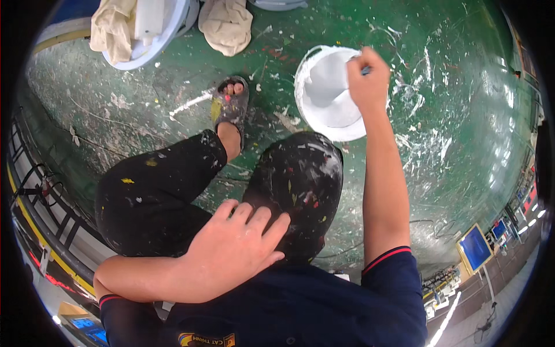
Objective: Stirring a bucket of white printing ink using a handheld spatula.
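Observation:
A white plastic bucket (299,97) stands on the green floor, its wall coated with white, paint-like material (344,113). Over the bucket's right rim is my right hand (370,84), its fingers closed around a tool. Only a small dark bluish end of the tool's handle (366,70) shows past my fist; my hand hides the rest, and its kind cannot be told. My left hand (240,243) lies across my lap by my right thigh, palm down, fingers apart, with nothing in it. Paint spots mark the black trousers (295,182).
At the upper left, a pale blue tub (134,63) holds a cream cloth (113,32) and a white plastic container (148,19). Another cream cloth bundle (226,28) lies near it. My sandalled foot (230,106) stands left of the bucket. White splashes cover the floor (425,130).

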Action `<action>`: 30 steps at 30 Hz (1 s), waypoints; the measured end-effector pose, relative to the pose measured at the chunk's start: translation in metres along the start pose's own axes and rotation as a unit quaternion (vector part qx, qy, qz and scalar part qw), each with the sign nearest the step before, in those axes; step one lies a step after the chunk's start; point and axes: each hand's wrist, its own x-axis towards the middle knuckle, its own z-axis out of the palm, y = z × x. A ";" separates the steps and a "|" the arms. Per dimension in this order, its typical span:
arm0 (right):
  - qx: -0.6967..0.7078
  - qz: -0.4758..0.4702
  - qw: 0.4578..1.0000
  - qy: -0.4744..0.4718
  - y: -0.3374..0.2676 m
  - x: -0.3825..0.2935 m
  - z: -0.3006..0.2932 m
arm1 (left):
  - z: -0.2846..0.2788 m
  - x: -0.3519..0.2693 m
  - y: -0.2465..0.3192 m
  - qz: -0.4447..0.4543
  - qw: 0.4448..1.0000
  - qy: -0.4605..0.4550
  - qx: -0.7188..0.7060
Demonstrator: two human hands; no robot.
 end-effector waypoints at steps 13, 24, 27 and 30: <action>-0.032 0.004 0.994 -0.108 0.001 0.008 -0.013 | 0.000 -0.002 -0.004 -0.002 1.000 0.007 0.015; 0.015 0.042 0.971 -0.234 0.020 -0.024 0.004 | 0.000 -0.003 0.002 -0.006 1.000 0.003 -0.012; 0.061 0.100 0.981 -0.152 0.003 0.012 -0.002 | -0.006 -0.001 -0.004 -0.008 1.000 0.015 -0.004; 0.088 0.109 0.990 -0.005 -0.033 0.010 -0.029 | -0.008 -0.001 -0.005 -0.018 1.000 0.020 -0.014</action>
